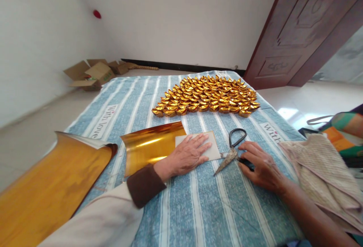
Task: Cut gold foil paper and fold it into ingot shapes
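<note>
Landmark: scissors point(233, 151), lying on the blue-and-white striped bedcover point(181, 205), blades pointing toward the wearer, loops away.
Gold roll: large roll of gold foil paper point(48, 190), far left of the scissors, partly unrolled, running off the lower left corner; its free end curls up.
Cardboard boxes: open, flattened boxes point(93, 74) on the floor, far left of and beyond the scissors, against the white wall; print on one flap too small to read.
Writing, left: "With love" point(105, 120) printed on a white stripe of the bedcover, left of and beyond the scissors, read sideways.
Cut foil sheet: loose gold sheet point(151, 145) just left of the scissors, gold face up and bowed at its left end; its right end is turned over, showing the white back.
Left hand: left hand point(188, 155) lies open and flat, palm down, fingers spread, pressing on the white back of the sheet; grips nothing. Brown cuff and pale sleeve behind it.
Ingots: folded gold paper ingots point(207, 95) packed in rows, a fan-shaped patch beyond the scissors; nothing between them and the scissors but bare cover.
Right hand: right hand point(259, 164) rests just right of the scissors, fingers loosely curled, fingertips on the dark handle near the pivot; touching, not lifting. Whether a finger sits in a loop: cannot tell.
Writing, right: partial "Wit…" point(269, 131) right of the scissors, the rest hidden by cloth.
Cloth: beige ribbed cloth point(323, 175) right of the scissors, heaped on the bed edge.
Door: dark wooden door point(300, 28), right of and far beyond the scissors.
</note>
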`<action>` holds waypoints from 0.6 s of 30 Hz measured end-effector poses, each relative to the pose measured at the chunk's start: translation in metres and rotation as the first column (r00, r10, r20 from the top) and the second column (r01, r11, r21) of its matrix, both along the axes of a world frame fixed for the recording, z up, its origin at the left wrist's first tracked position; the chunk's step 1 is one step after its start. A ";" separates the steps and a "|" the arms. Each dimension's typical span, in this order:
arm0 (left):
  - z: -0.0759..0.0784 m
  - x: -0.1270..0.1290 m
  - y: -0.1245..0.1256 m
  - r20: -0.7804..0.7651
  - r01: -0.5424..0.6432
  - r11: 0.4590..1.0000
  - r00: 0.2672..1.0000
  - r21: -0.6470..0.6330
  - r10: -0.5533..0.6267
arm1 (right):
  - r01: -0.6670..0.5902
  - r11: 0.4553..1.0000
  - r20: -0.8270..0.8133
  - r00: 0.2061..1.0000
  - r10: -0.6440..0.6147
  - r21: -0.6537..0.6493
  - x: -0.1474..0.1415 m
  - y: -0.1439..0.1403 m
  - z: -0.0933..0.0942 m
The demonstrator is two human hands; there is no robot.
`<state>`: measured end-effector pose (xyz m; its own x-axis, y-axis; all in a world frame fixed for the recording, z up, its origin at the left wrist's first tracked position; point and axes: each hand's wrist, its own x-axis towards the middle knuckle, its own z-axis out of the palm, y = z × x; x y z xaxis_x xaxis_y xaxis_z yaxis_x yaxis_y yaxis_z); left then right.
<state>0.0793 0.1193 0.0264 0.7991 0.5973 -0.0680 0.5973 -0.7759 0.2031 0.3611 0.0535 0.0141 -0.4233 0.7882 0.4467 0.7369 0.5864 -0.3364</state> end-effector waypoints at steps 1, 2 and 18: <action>-0.003 -0.001 0.001 0.013 0.005 1.000 1.000 -0.004 -0.005 | 0.003 1.000 0.000 1.000 -0.003 0.004 0.000 0.000 -0.001; -0.005 -0.002 0.001 0.021 0.007 1.000 1.000 -0.009 -0.007 | 0.006 1.000 0.002 1.000 -0.006 0.007 0.000 -0.001 -0.001; -0.012 -0.003 0.002 0.024 -0.001 1.000 1.000 0.000 0.002 | 0.002 0.998 0.033 0.999 -0.004 0.068 -0.007 -0.002 -0.002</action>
